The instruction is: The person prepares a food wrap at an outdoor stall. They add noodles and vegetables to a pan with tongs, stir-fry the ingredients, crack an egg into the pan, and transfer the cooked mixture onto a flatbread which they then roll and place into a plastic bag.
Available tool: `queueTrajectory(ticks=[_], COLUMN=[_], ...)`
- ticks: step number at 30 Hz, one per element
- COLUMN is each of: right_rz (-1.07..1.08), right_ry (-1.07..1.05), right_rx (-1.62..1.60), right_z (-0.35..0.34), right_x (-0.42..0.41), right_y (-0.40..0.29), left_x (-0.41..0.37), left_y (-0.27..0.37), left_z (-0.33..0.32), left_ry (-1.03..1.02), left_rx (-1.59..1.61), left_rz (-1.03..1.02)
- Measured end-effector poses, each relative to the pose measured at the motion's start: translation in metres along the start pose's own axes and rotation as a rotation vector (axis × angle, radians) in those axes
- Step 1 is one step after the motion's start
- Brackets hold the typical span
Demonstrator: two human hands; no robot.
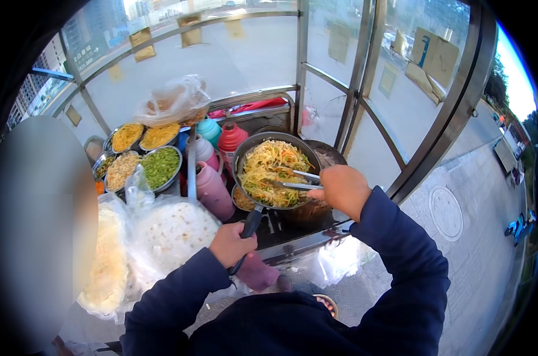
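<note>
My left hand (233,244) is wrapped around the black handle of a frying pan (238,155), which is raised and tilted over the cart top. Shredded yellow vegetables with green and orange bits (273,162) fill the pan. From the right, my right hand (344,189) grips metal tongs (302,186), whose tips reach into the shreds. Partly behind the pan stands a dark, round cooker (329,153). Below the pan's left edge, a small bowl of brownish food (242,200) is partly hidden.
Several thermos flasks, including a pink one (213,191), stand left of the pan. Beyond them are bowls of chopped greens (161,167) and yellow shreds (126,137). Flatbreads (175,229) lie in plastic at the left front. Framed glass panels (251,53) enclose the far side.
</note>
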State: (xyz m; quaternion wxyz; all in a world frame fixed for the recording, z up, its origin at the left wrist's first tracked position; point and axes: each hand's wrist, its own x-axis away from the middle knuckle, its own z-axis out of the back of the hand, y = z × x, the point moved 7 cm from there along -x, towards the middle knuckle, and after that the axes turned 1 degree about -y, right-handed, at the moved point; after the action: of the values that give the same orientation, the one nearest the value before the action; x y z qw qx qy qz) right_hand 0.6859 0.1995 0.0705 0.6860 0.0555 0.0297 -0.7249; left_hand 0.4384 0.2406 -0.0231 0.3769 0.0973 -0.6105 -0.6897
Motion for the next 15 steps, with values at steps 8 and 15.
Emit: queueTrajectory(ticks=[8, 15], right_rz=[-0.268, -0.056], right_ry=[0.079, -0.088], right_rx=[-0.087, -0.181], right_z=[-0.078, -0.123], right_x=[-0.055, -0.046], right_y=[0.145, 0.134], left_x=[-0.169, -0.188], left_y=[-0.046, -0.081], left_z=[-0.084, -0.096], left_ry=[-0.035, -0.068], left_rx=[0.096, 0.1], left_rz=[0.03, 0.17])
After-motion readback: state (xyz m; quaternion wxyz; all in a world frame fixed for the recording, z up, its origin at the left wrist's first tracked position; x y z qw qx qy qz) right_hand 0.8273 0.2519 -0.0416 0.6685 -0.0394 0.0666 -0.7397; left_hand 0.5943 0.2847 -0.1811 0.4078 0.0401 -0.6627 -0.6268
